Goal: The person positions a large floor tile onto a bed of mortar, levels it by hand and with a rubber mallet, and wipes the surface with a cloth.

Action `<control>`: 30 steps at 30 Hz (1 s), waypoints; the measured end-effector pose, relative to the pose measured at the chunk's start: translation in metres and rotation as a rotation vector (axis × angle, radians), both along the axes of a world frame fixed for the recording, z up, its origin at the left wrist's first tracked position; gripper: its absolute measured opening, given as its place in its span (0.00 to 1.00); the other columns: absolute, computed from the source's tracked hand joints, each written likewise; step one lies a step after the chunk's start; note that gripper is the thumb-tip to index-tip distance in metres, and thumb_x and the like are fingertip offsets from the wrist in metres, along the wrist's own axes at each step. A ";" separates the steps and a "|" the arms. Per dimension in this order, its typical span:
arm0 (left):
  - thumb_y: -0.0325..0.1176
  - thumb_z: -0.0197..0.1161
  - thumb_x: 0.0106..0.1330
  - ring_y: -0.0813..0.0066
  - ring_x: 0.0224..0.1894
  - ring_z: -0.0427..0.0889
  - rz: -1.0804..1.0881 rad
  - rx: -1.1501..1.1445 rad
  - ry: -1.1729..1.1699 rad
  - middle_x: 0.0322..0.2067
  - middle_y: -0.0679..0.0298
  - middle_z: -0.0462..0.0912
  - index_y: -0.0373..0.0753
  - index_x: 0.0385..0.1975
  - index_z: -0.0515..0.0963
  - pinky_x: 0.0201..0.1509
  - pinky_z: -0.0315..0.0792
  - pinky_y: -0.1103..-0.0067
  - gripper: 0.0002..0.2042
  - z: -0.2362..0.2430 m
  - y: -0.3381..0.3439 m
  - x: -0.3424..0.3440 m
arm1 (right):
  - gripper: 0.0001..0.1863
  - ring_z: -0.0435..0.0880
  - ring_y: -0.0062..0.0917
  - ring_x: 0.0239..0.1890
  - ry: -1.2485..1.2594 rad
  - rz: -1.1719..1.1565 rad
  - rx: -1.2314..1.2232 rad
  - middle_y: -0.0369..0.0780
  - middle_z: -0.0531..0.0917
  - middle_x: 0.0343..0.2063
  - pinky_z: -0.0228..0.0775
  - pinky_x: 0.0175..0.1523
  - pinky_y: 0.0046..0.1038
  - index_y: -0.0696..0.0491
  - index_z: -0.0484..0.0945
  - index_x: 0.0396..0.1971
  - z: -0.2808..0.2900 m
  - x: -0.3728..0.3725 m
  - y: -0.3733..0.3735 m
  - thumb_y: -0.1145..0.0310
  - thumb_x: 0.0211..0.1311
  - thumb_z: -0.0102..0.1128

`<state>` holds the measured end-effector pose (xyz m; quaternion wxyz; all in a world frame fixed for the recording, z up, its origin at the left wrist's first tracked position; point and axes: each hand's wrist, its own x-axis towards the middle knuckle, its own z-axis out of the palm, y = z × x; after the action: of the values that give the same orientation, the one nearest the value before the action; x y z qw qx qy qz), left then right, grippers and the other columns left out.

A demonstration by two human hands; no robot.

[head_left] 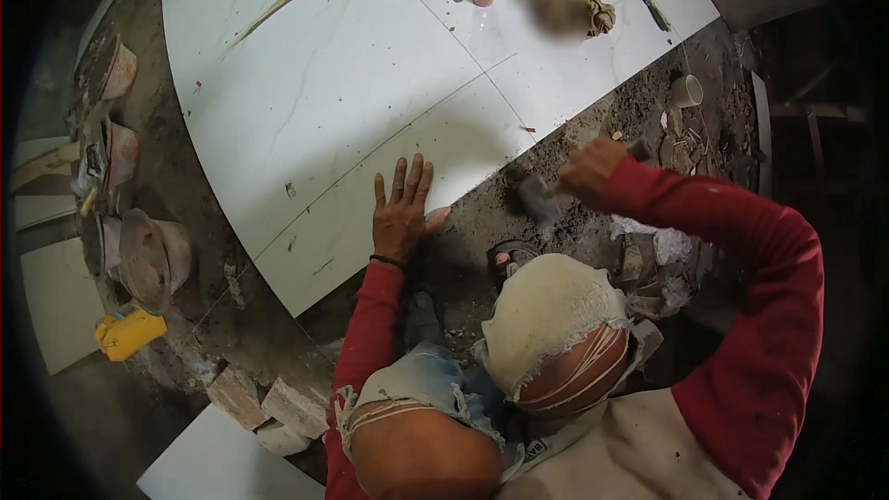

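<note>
My left hand (398,213) lies flat on a white floor tile (343,241), close to its near edge, with fingers spread and the thumb out toward the edge. My right hand (591,172) is wrapped round the handle of a hammer (537,200). Its grey head, slightly blurred, hangs over the bare dirt beside the tile edge. The handle's dark end sticks out behind my fist. Thin joints separate this tile from the neighbouring white tiles (278,83).
Several mortar-stained tubs (156,259) and a yellow container (130,337) line the left side. Broken bricks (294,405) lie near a loose tile (222,463). A crumpled cloth (600,15) rests on the far tiles. A white cup (687,91) lies in the dirt at right.
</note>
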<state>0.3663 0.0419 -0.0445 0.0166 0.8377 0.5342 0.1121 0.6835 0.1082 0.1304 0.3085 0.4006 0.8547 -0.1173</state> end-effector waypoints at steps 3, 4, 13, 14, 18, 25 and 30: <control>0.62 0.62 0.60 0.64 0.77 0.53 -0.014 0.003 -0.012 0.75 0.67 0.55 0.49 0.74 0.58 0.76 0.48 0.51 0.43 -0.002 0.001 0.005 | 0.10 0.87 0.35 0.29 -0.256 -0.008 -0.280 0.41 0.85 0.23 0.77 0.35 0.39 0.48 0.86 0.25 0.036 -0.021 0.005 0.59 0.59 0.66; 0.62 0.62 0.60 0.64 0.77 0.53 -0.023 0.005 -0.025 0.75 0.67 0.55 0.49 0.74 0.58 0.76 0.48 0.51 0.43 -0.001 0.002 0.011 | 0.10 0.87 0.35 0.29 -0.267 -0.020 -0.279 0.41 0.85 0.23 0.77 0.35 0.39 0.48 0.86 0.25 0.032 -0.012 0.010 0.59 0.59 0.66; 0.60 0.63 0.60 0.61 0.75 0.58 -0.007 0.004 0.002 0.73 0.63 0.59 0.46 0.73 0.60 0.74 0.52 0.49 0.43 0.010 0.002 0.005 | 0.10 0.82 0.41 0.23 0.324 -0.336 -0.120 0.44 0.77 0.17 0.72 0.27 0.43 0.46 0.74 0.42 0.015 0.033 -0.038 0.56 0.71 0.55; 0.60 0.63 0.60 0.61 0.74 0.58 -0.012 0.008 0.006 0.73 0.63 0.60 0.45 0.72 0.60 0.73 0.53 0.49 0.42 0.007 0.002 0.003 | 0.10 0.82 0.41 0.23 0.328 -0.336 -0.111 0.44 0.77 0.17 0.72 0.27 0.43 0.46 0.74 0.42 0.003 0.029 -0.052 0.56 0.71 0.55; 0.60 0.61 0.62 0.60 0.74 0.59 -0.033 0.016 0.027 0.73 0.63 0.60 0.45 0.71 0.62 0.73 0.54 0.50 0.40 0.005 0.005 0.012 | 0.15 0.82 0.53 0.29 0.771 -0.726 0.256 0.51 0.80 0.23 0.72 0.32 0.53 0.53 0.69 0.43 -0.089 0.002 -0.088 0.56 0.75 0.48; 0.61 0.61 0.62 0.60 0.75 0.57 -0.041 0.028 0.126 0.74 0.62 0.58 0.43 0.71 0.61 0.73 0.54 0.49 0.41 0.004 0.003 0.007 | 0.16 0.80 0.61 0.25 0.881 -0.999 0.339 0.58 0.80 0.20 0.68 0.32 0.60 0.53 0.65 0.42 -0.151 -0.033 -0.075 0.54 0.76 0.43; 0.61 0.60 0.63 0.59 0.76 0.55 -0.064 -0.008 0.178 0.74 0.61 0.55 0.41 0.73 0.58 0.72 0.56 0.49 0.43 0.011 0.004 0.013 | 0.18 0.80 0.62 0.28 0.739 -1.045 0.170 0.59 0.82 0.24 0.70 0.34 0.60 0.54 0.66 0.42 -0.150 -0.027 -0.053 0.51 0.76 0.41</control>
<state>0.3789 0.0460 -0.0336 -0.0238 0.8609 0.5070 0.0346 0.6565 0.0552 -0.0194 -0.1366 0.7202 0.6032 -0.3143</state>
